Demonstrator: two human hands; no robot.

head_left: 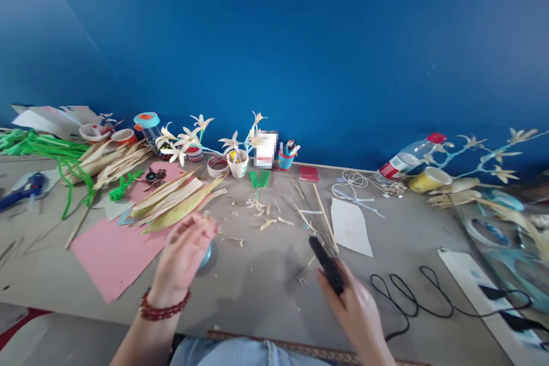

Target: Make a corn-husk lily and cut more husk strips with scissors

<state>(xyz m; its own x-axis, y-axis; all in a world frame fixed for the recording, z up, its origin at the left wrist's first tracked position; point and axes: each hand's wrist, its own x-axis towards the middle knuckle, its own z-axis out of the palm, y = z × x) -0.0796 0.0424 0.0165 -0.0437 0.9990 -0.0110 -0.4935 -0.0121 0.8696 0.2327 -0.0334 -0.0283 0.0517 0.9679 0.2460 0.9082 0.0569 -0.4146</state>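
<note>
Black tool: grasped by right hand, lower right, long axis pointing up-left.
Left hand: lower centre-left, fingers curled round a blue-grey object.

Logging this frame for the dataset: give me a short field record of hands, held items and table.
left hand: raised over table, fingers loosely curled, above a small bluish round item, hold unclear
right hand: grips black tool
wrist: red bead bracelet
cable: black, loops on table right of right hand
table: pink paper, dried leaf strips, thin sticks

Two hands; one plastic bottle; one yellow cup; one pink sheet
</note>
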